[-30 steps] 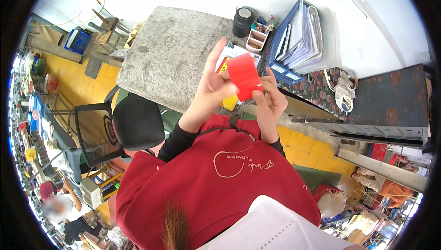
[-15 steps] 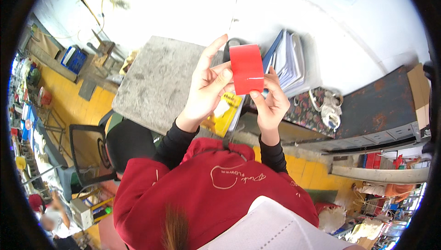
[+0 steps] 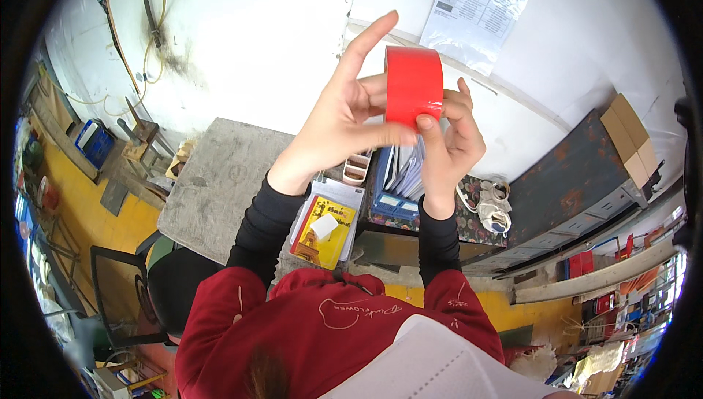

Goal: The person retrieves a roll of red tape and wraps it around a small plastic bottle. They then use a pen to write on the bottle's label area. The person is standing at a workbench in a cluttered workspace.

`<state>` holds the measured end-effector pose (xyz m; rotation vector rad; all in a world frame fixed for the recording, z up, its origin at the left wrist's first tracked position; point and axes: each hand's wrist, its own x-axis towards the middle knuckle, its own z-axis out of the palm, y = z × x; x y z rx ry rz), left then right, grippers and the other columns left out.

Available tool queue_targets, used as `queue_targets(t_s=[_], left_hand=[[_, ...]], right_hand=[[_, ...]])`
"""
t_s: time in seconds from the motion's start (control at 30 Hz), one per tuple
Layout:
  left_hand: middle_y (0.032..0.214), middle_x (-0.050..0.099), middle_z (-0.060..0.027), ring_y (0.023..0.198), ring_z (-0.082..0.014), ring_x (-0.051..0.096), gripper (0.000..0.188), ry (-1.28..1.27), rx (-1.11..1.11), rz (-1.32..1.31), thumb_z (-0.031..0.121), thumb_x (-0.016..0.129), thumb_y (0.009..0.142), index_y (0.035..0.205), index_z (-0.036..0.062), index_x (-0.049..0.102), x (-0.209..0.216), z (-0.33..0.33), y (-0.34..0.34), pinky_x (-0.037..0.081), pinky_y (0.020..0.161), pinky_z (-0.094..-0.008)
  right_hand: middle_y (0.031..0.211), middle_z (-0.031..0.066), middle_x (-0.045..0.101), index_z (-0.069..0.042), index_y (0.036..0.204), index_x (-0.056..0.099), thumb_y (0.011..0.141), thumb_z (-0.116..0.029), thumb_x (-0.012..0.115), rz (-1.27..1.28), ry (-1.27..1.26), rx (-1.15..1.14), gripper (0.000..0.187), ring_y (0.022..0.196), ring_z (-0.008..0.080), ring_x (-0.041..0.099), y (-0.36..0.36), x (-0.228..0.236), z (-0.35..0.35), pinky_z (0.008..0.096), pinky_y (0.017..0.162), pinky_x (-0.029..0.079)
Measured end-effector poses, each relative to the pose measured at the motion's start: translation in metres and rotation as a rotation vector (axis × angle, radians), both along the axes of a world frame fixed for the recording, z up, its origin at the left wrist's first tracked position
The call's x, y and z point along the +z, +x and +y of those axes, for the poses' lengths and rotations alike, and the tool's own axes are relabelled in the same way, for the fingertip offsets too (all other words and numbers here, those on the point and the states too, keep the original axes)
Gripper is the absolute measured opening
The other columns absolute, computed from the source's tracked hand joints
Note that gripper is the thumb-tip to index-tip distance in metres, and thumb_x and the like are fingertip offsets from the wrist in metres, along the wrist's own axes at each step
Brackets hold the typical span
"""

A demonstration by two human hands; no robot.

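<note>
One red tape roll is held between left fingers and right fingers

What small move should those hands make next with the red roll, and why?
Perhaps the right hand should slide its thumb up to the pale mark on the roll: it might be a loose end, and the thumb sits just below.

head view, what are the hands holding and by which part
Red roll: right hand grips its lower right edge, left hand is at its left edge.
</note>
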<state>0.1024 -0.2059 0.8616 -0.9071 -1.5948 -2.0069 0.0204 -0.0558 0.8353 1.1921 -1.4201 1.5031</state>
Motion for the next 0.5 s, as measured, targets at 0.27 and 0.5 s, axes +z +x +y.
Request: queue_targets(t_s=[0.27,0.5], left_hand=[[0.115,0.067,-0.0201,0.106,-0.0246,0.067,0.104,0.028,0.094,0.082,-0.012,0.069,0.081,0.155,0.0195,0.004,0.000,-0.004,0.003,0.055,0.088,-0.0343],[0.121,0.064,-0.0196,0.104,-0.0256,0.067,0.108,0.022,0.024,0.107,-0.013,0.073,0.075,0.155,0.0181,0.007,-0.004,0.003,0.016,0.058,0.084,-0.0344]], right_hand=[[0.080,0.0045,0.065,-0.004,0.079,0.065,0.075,-0.015,0.077,0.082,0.038,0.048,0.017,0.084,0.0191,0.062,0.010,0.010,0.005,0.0538,0.113,0.023],[0.065,0.0021,0.062,-0.004,0.070,0.063,0.077,-0.021,0.077,0.092,-0.021,0.014,0.022,0.082,0.0199,0.062,0.016,0.006,0.008,0.0538,0.113,0.024]])
